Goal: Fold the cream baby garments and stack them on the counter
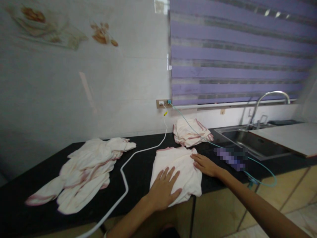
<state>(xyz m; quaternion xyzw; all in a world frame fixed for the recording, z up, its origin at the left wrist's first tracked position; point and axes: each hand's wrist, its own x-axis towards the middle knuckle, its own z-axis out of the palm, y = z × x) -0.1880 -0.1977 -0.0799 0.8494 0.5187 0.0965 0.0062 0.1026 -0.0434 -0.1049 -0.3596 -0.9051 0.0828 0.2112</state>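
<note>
A white cloth with pink trim (177, 165) lies folded near the front edge of the black counter (138, 172). My left hand (163, 190) rests flat on its near part, fingers spread. My right hand (205, 164) lies flat on its right edge, fingers pointing left. Neither hand grips anything. A loose heap of similar white and pink cloths (84, 172) lies to the left. A folded stack of the same cloths (190, 132) sits behind, against the wall.
A white cable (123, 175) runs from the wall socket (162, 103) across the counter to the front edge. A teal cable (260, 168) crosses the stack toward the right. A steel sink (250, 140) with a curved tap (269, 97) and a white board (289, 137) stand at right.
</note>
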